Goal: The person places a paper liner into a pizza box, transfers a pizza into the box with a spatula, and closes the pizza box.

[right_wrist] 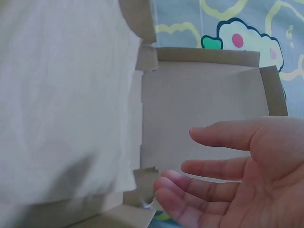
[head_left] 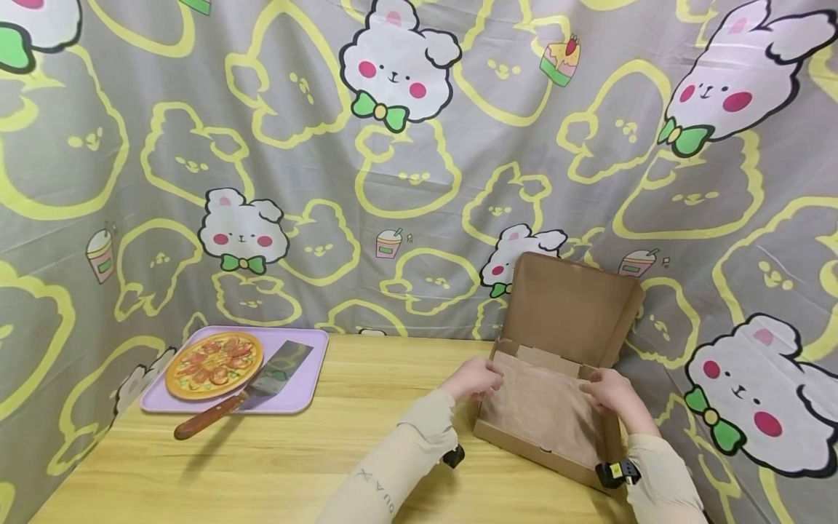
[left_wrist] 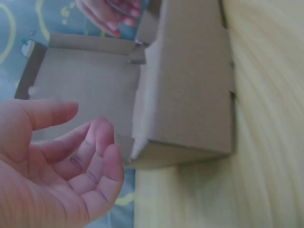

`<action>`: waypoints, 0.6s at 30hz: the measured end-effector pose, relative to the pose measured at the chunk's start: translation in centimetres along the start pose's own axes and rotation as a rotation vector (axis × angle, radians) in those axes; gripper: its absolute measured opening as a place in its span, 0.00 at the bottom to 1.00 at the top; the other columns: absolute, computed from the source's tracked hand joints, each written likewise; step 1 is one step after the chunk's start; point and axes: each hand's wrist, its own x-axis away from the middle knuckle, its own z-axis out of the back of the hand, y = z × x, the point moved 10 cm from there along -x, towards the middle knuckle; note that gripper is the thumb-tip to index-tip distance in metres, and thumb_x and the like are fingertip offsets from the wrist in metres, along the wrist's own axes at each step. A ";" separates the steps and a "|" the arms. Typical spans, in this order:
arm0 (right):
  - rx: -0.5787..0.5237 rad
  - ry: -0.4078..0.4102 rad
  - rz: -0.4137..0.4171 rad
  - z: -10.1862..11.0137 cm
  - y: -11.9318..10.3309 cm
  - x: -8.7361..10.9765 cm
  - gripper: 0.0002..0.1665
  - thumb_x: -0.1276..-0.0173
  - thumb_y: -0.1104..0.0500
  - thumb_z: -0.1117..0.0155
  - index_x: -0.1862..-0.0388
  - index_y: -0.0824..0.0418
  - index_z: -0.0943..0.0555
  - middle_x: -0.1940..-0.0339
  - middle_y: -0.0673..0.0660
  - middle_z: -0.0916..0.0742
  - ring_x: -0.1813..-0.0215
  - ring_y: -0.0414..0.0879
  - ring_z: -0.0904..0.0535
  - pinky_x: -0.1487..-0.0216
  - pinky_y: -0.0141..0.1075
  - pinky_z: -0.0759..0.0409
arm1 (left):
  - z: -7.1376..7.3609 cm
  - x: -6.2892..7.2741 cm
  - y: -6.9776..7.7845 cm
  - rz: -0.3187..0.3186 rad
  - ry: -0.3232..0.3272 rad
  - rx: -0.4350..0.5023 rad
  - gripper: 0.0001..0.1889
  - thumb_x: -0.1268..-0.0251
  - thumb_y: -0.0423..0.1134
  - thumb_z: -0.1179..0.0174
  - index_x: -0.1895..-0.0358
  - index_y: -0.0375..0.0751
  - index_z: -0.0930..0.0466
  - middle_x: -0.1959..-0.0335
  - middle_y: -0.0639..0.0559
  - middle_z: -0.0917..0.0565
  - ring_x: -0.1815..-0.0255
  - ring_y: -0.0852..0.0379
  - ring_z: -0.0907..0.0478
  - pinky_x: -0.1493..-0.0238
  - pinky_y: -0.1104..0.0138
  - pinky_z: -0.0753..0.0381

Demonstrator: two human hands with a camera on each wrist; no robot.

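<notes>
An open brown cardboard box (head_left: 527, 450) stands on the right of the table, its lid (head_left: 566, 309) raised at the back. Inside it lies a sheet of brown paper (head_left: 543, 407), which also fills the left part of the right wrist view. My left hand (head_left: 476, 378) is over the box's left edge, fingers loosely bent, holding nothing in the left wrist view. Over the right side hovers my right hand (head_left: 614, 393); the right wrist view shows its thumb and fingers apart, with nothing between them.
On the table's left, a lilac tray (head_left: 302, 397) carries a pizza (head_left: 214, 366) and a wooden-handled metal spatula (head_left: 275, 377), whose handle juts over the tray's front edge. A patterned grey curtain (head_left: 419, 284) hangs behind and around the wooden table (head_left: 262, 466).
</notes>
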 end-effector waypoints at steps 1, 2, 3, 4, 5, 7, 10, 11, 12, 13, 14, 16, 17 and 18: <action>-0.010 -0.009 -0.002 0.0 -0.3 -0.2 0.33 0.31 0.56 0.43 0.39 0.82 0.34 0.66 0.66 0.19 0.74 0.45 0.24 0.72 0.38 0.23 | 0.0 0.0 0.3 0.005 0.006 0.018 0.13 0.36 0.31 0.44 0.50 0.34 0.19 0.68 0.47 0.16 0.78 0.61 0.28 0.80 0.71 0.33; -0.026 -0.015 -0.006 0.0 -0.5 -0.3 0.32 0.31 0.56 0.43 0.39 0.81 0.34 0.65 0.67 0.19 0.72 0.47 0.23 0.71 0.39 0.22 | 0.0 0.0 0.5 0.012 0.011 0.037 0.12 0.35 0.32 0.44 0.51 0.35 0.19 0.66 0.44 0.15 0.76 0.61 0.26 0.79 0.70 0.32; -0.041 -0.020 -0.006 0.0 -0.7 -0.5 0.32 0.31 0.56 0.43 0.39 0.80 0.34 0.64 0.68 0.18 0.69 0.50 0.21 0.71 0.39 0.22 | 0.0 -0.1 0.8 0.016 0.016 0.058 0.12 0.34 0.33 0.44 0.51 0.35 0.19 0.63 0.43 0.14 0.74 0.59 0.24 0.77 0.70 0.31; -0.060 -0.026 -0.006 0.0 -0.9 -0.7 0.32 0.31 0.56 0.43 0.39 0.80 0.33 0.62 0.70 0.18 0.66 0.52 0.20 0.69 0.40 0.21 | -0.1 -0.2 1.0 0.022 0.020 0.076 0.12 0.33 0.35 0.45 0.50 0.36 0.19 0.60 0.41 0.14 0.72 0.58 0.22 0.76 0.69 0.29; -0.071 -0.030 -0.001 0.0 -1.2 -0.9 0.31 0.31 0.56 0.44 0.39 0.80 0.33 0.57 0.72 0.19 0.62 0.55 0.20 0.68 0.40 0.20 | -0.2 -0.2 1.1 0.033 0.024 0.101 0.12 0.32 0.36 0.45 0.50 0.37 0.19 0.58 0.39 0.14 0.71 0.56 0.20 0.75 0.68 0.28; -0.084 -0.037 0.006 -0.1 -1.5 -1.4 0.30 0.31 0.57 0.44 0.40 0.79 0.32 0.53 0.74 0.20 0.58 0.58 0.20 0.66 0.41 0.19 | -0.4 -0.4 1.2 0.053 0.027 0.151 0.14 0.31 0.40 0.45 0.49 0.37 0.20 0.56 0.38 0.14 0.67 0.53 0.18 0.70 0.63 0.22; -0.093 -0.053 0.016 -0.4 -2.0 -2.2 0.28 0.30 0.56 0.45 0.41 0.79 0.31 0.53 0.74 0.20 0.57 0.58 0.20 0.65 0.41 0.19 | -1.0 -0.7 1.2 0.079 0.022 0.210 0.16 0.31 0.44 0.45 0.48 0.37 0.20 0.55 0.38 0.15 0.62 0.49 0.16 0.56 0.54 0.17; -0.099 -0.061 0.017 -0.6 -2.1 -2.4 0.28 0.30 0.56 0.45 0.42 0.79 0.30 0.54 0.74 0.19 0.58 0.57 0.20 0.65 0.42 0.19 | -1.2 -0.7 1.3 0.084 0.012 0.220 0.17 0.30 0.45 0.45 0.48 0.37 0.20 0.55 0.38 0.15 0.59 0.47 0.16 0.51 0.52 0.18; -0.116 -0.073 0.014 -0.8 -2.1 -2.7 0.28 0.30 0.56 0.44 0.41 0.78 0.30 0.55 0.72 0.19 0.59 0.55 0.20 0.64 0.42 0.19 | -1.5 -0.8 1.2 0.089 0.000 0.226 0.19 0.30 0.47 0.46 0.47 0.36 0.20 0.54 0.37 0.15 0.57 0.45 0.16 0.47 0.49 0.19; -0.141 -0.092 0.012 -1.2 -2.1 -2.9 0.28 0.29 0.56 0.45 0.41 0.78 0.30 0.56 0.71 0.19 0.60 0.55 0.20 0.63 0.43 0.19 | -1.9 -0.9 1.2 0.093 -0.014 0.232 0.20 0.29 0.48 0.47 0.47 0.36 0.20 0.52 0.36 0.16 0.54 0.42 0.16 0.44 0.46 0.21; -0.164 -0.111 0.011 -1.6 -2.1 -3.2 0.28 0.29 0.55 0.45 0.41 0.78 0.30 0.58 0.68 0.18 0.61 0.53 0.20 0.62 0.44 0.18 | -2.2 -0.9 1.0 0.101 -0.026 0.234 0.21 0.29 0.49 0.49 0.47 0.35 0.21 0.51 0.36 0.16 0.51 0.40 0.17 0.43 0.45 0.22; -0.224 -0.154 0.001 -2.6 -2.0 -3.7 0.28 0.28 0.55 0.45 0.40 0.77 0.30 0.63 0.62 0.18 0.64 0.50 0.20 0.60 0.45 0.18 | -2.9 -1.0 0.6 0.117 -0.050 0.234 0.24 0.28 0.52 0.51 0.46 0.34 0.21 0.47 0.33 0.18 0.46 0.37 0.19 0.43 0.41 0.24; -0.250 -0.175 -0.002 -3.1 -1.9 -3.9 0.28 0.28 0.55 0.45 0.40 0.76 0.30 0.66 0.58 0.19 0.66 0.48 0.21 0.61 0.44 0.18 | -3.2 -1.0 0.3 0.128 -0.062 0.234 0.25 0.28 0.52 0.52 0.45 0.33 0.22 0.46 0.32 0.19 0.44 0.36 0.20 0.42 0.40 0.25; -0.271 -0.198 -0.005 -3.7 -1.8 -4.1 0.27 0.28 0.55 0.46 0.40 0.76 0.30 0.68 0.56 0.19 0.68 0.46 0.21 0.61 0.43 0.17 | -3.5 -1.0 -0.1 0.143 -0.067 0.237 0.26 0.28 0.53 0.53 0.44 0.32 0.23 0.45 0.32 0.19 0.44 0.35 0.21 0.43 0.39 0.25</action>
